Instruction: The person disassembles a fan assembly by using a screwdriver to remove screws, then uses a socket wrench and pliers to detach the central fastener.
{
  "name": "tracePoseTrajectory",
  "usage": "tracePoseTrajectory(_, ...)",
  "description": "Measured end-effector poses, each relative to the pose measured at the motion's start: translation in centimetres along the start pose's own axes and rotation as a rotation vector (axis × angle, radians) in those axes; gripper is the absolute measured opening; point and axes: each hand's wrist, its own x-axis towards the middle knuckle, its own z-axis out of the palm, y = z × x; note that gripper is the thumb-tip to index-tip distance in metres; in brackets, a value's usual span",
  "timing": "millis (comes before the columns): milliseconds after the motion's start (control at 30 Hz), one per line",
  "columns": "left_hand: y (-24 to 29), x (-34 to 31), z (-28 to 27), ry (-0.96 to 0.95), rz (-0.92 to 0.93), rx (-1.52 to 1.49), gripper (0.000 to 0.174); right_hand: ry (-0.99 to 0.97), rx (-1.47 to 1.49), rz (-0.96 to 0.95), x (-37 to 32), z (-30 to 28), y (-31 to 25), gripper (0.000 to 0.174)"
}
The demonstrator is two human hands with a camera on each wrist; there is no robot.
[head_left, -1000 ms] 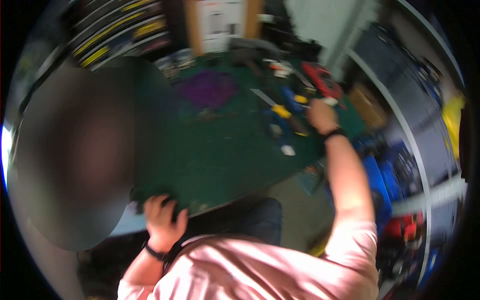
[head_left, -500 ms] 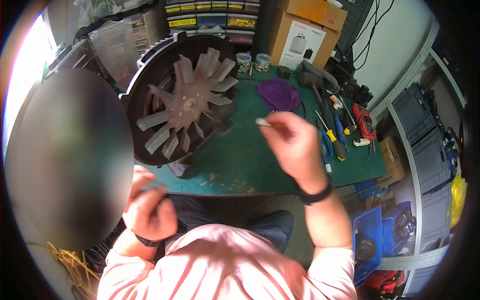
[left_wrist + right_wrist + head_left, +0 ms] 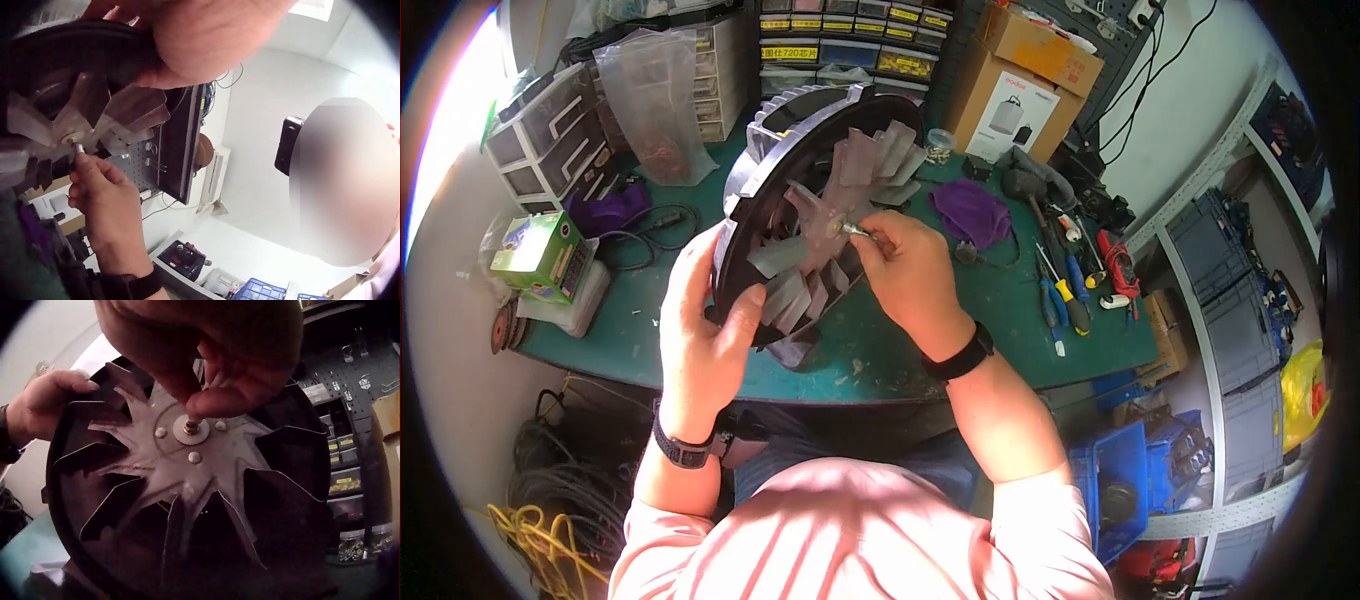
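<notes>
A metal fan wheel (image 3: 810,225) with angled blades sits in a round black housing (image 3: 745,215), tilted up on the green bench. My left hand (image 3: 705,340) grips the housing's rim on the left, thumb in front by the blades. At the wheel's centre, my right hand (image 3: 915,285) pinches a small silvery cylinder (image 3: 79,148) between thumb and forefinger. Its end is right at the threaded stud (image 3: 190,427), which stands out of a washer ringed by rivets (image 3: 194,457). The fingers partly hide the cylinder, so I cannot tell its exact kind.
Right of the housing lies a purple cloth (image 3: 970,213). Screwdrivers (image 3: 1075,305), pliers and a red multimeter (image 3: 1115,262) lie farther right. A cardboard box (image 3: 1030,85) and parts drawers (image 3: 850,50) stand behind. On the left is a green box (image 3: 545,255).
My right hand has come from the tools on the right, across the bench, to the fan's hub with the small cylinder. My left hand has left the bench's front edge and now holds the housing's rim.
</notes>
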Motion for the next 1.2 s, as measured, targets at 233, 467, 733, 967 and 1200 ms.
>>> tracePoseTrajectory(233,-0.1,0.1,0.5,0.057,-0.052,-0.029,0.042,-0.021,0.003,0.021,-0.4,0.5,-0.4,0.009)
tracePoseTrajectory(467,-0.7,0.3,0.5,0.077,-0.007,0.0,0.041,0.046,-0.047,0.027,-0.8,1.2,-0.5,0.009)
tracePoseTrajectory(733,-1.3,0.2,0.3,0.096,0.021,0.019,0.044,0.031,-0.017,0.06,-0.6,1.3,-0.7,0.011)
tracePoseTrajectory(967,-2.1,-0.2,-0.4,0.07,-0.073,-0.014,0.049,0.003,-0.057,0.085,-1.1,0.6,-0.6,0.018)
tracePoseTrajectory(1200,-1.2,0.1,-0.4,0.111,0.122,0.103,0.052,-0.011,-0.244,0.2,-5.3,-9.4,2.3,0.016)
